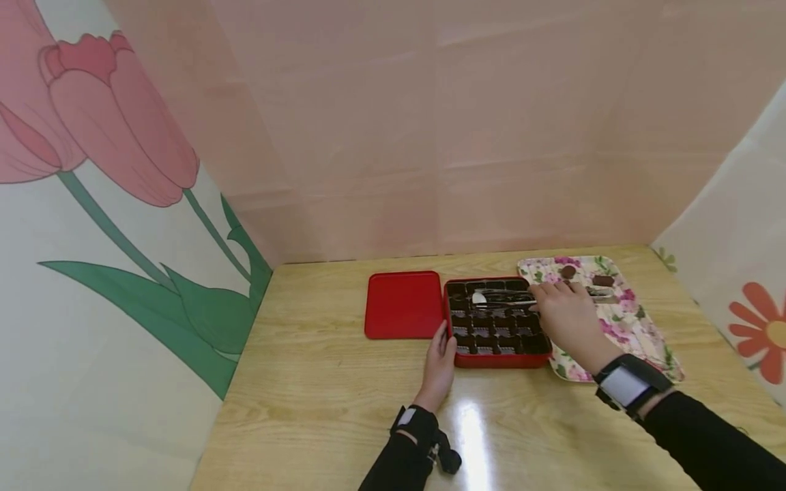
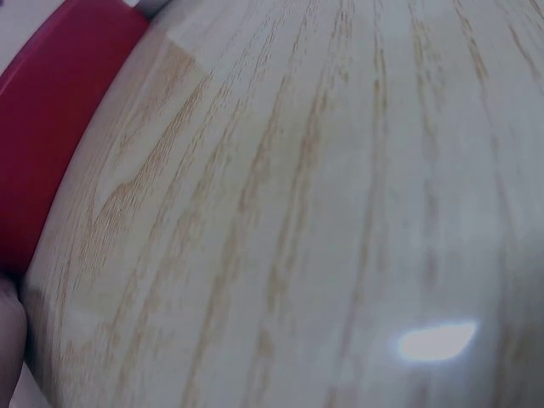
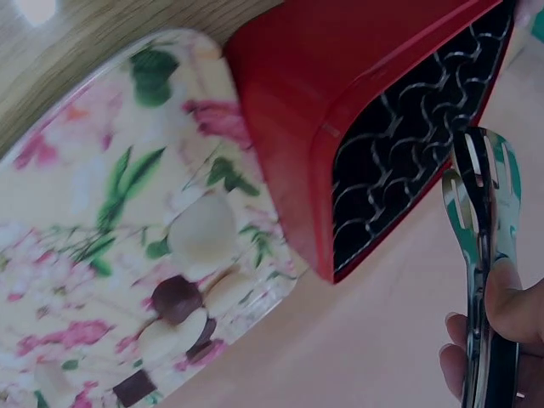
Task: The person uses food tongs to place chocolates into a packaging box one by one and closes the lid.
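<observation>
While straight left fingers (image 1: 439, 337) touch red box (image 1: 500, 361), right fingers (image 1: 555, 292) pinching metal tongs (image 3: 505, 212)

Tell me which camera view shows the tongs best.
The right wrist view: the tongs appear large, slotted ends clear. The head view shows them small above the box, partly hidden by the right hand. The left wrist view misses them.

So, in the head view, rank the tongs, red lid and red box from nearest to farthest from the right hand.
1. Tongs: gripped in the right hand.
2. Red box: just left of the hand.
3. Red lid: farther left, beyond the box.
</observation>
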A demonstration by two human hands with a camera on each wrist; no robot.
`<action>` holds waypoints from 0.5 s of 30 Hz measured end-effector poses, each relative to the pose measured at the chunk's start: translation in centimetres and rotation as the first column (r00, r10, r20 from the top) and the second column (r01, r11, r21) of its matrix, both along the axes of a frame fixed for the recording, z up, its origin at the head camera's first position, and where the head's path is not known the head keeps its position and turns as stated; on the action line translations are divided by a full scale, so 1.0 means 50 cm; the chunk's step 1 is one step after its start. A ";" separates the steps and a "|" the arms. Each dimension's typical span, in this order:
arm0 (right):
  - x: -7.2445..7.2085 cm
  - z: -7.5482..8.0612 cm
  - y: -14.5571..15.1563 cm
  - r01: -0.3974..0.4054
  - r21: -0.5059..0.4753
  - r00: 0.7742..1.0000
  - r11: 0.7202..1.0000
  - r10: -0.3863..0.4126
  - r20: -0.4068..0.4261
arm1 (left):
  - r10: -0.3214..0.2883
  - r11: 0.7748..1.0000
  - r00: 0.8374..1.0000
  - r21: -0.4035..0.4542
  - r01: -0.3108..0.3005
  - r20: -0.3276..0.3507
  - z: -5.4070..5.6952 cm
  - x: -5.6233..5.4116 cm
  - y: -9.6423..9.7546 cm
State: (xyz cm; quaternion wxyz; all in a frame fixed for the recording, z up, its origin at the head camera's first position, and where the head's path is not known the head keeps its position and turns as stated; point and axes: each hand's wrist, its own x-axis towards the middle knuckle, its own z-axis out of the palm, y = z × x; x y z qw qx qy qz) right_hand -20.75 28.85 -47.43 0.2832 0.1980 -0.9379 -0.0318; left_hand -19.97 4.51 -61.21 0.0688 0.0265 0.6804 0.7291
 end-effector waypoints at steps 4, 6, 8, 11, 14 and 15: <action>-0.013 -0.012 -0.021 -0.006 0.008 1.000 1.000 0.006 0.006 | -0.009 1.000 1.000 0.006 0.009 -0.003 -0.002 0.001 0.002; -0.020 -0.016 -0.029 -0.005 0.013 1.000 1.000 0.005 0.015 | -0.012 1.000 1.000 0.007 0.012 -0.006 -0.002 0.002 0.002; -0.026 -0.019 -0.038 -0.007 0.013 1.000 1.000 0.006 0.028 | -0.010 1.000 1.000 0.010 0.011 -0.012 -0.001 0.002 0.002; -0.033 -0.021 -0.049 -0.010 0.019 0.999 1.000 0.010 0.040 | -0.011 1.000 1.000 0.014 0.011 -0.012 0.002 0.002 0.001; -0.037 -0.022 -0.059 -0.011 0.033 0.999 0.999 0.009 0.046 | -0.015 1.000 1.000 0.021 0.016 -0.011 0.003 0.001 0.000; -0.039 -0.023 -0.062 -0.010 0.037 0.999 0.999 0.008 0.051 | -0.016 1.000 1.000 0.023 0.016 -0.009 0.003 0.001 0.000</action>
